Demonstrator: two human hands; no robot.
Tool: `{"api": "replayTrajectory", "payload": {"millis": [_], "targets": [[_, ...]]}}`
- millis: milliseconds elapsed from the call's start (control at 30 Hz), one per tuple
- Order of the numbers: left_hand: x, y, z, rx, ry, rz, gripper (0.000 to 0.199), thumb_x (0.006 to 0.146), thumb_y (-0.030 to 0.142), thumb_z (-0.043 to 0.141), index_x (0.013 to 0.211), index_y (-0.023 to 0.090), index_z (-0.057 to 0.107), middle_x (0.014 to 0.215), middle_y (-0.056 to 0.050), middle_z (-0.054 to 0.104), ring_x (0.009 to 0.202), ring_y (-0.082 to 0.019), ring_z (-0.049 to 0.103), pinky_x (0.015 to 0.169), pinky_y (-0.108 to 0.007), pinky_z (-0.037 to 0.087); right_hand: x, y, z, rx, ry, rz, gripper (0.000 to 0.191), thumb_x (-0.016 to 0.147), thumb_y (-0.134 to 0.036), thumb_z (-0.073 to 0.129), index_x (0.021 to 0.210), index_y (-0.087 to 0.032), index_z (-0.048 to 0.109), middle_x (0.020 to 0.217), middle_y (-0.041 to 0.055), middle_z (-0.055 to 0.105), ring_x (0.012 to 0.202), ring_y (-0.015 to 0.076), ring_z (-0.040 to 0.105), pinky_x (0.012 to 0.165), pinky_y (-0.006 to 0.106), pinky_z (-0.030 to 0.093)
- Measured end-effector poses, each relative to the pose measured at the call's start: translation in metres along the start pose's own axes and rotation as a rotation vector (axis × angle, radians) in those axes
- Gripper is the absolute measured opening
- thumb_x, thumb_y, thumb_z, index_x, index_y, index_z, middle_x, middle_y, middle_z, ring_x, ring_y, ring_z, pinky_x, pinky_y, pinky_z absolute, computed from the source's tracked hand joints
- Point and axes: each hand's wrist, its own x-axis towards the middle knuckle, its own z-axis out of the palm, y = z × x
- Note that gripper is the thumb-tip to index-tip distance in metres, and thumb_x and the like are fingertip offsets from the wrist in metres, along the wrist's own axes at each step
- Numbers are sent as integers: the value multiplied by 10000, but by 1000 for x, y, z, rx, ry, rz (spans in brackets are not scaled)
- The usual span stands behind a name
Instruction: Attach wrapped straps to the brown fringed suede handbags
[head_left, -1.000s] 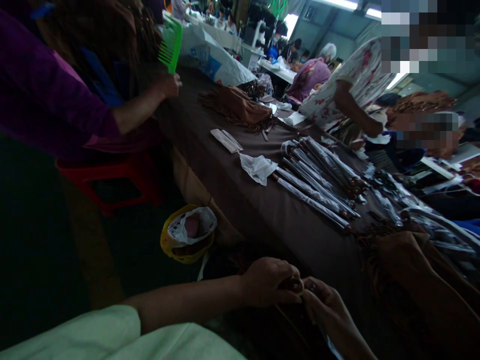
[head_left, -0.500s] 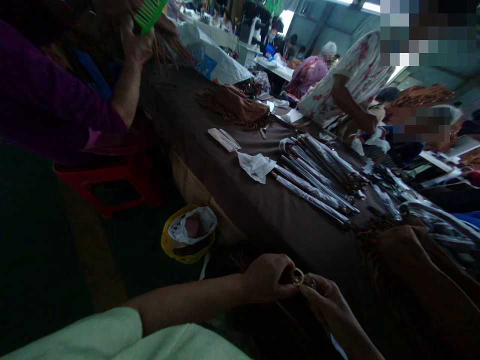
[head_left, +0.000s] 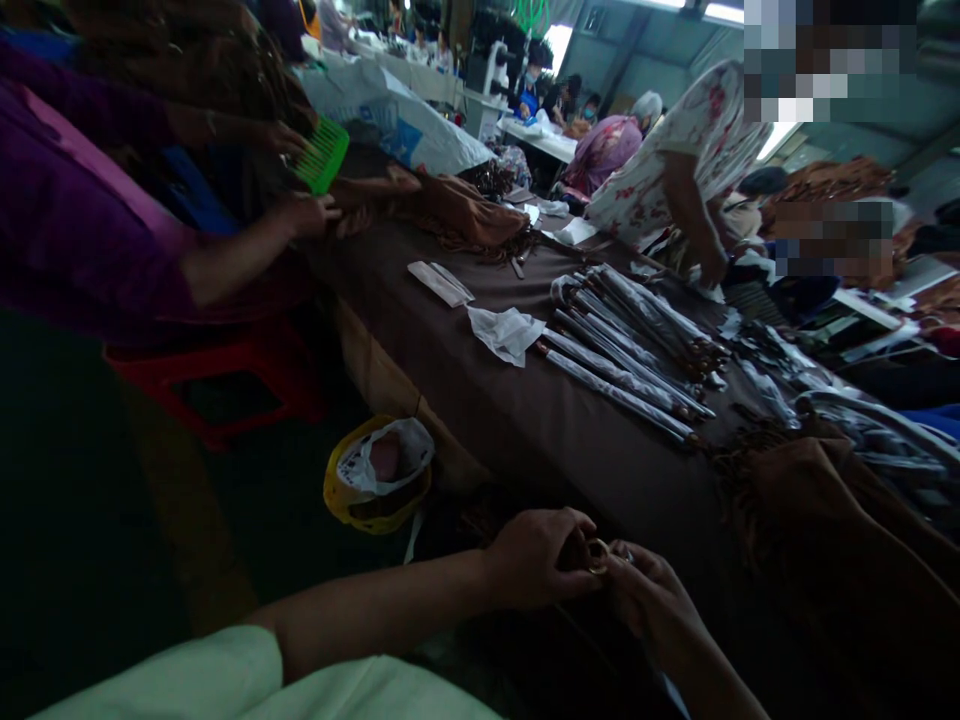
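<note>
Near the table's front edge, my left hand is closed around a small gold-coloured metal ring. My right hand meets it from the other side, its thumb and fingers pinched at the ring's edge. Whatever else lies between the fingertips is too dark and small to make out. Brown fringed fabric lies on the table to the right of my hands. Beyond them rests a row of long straps wrapped in clear plastic.
A yellow plastic-lined bin stands left of the table. A co-worker in a purple sleeve, by a red stool, holds a green comb over brown fringe. A person in a floral top leans over the far side.
My hands stay at the ring, which has tilted slightly. The co-worker's green comb has moved down and right, with both hands now at the fringe. The floral-topped person's arm has lowered.
</note>
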Motion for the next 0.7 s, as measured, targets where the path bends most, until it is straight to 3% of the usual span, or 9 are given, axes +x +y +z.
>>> {"api": "replayTrajectory", "payload": {"millis": [133,267,433,700], "targets": [[0,2,0,1,-6,-16,514,751,410,677,1189,184,534,1046,-55,656,915,-191,621,818,-278,462,1,4,1,170,9,67,409,701,-520,750,690,-170,539,382,-123,315,321,6,196,343,162,140],[0,2,-2,-19,-19,54,486,767,383,671,1193,177,559,1095,-63,651,983,-193,611,886,-279,440,1,2,5,252,7,138,407,700,-508,760,683,-173,530,362,-136,289,298,3,201,333,152,173],[1,4,-5,-52,-45,49,419,806,365,644,1184,193,588,1065,-51,657,943,-174,614,851,-259,445,4,2,7,261,18,154,474,649,-574,767,653,-183,499,362,-133,290,297,6,201,319,152,162],[2,6,-6,-113,-21,-23,392,807,367,643,1159,199,602,1045,-34,658,919,-162,611,819,-245,452,1,-1,8,226,5,105,441,672,-529,774,647,-167,523,370,-96,389,306,13,272,345,160,204]]}}
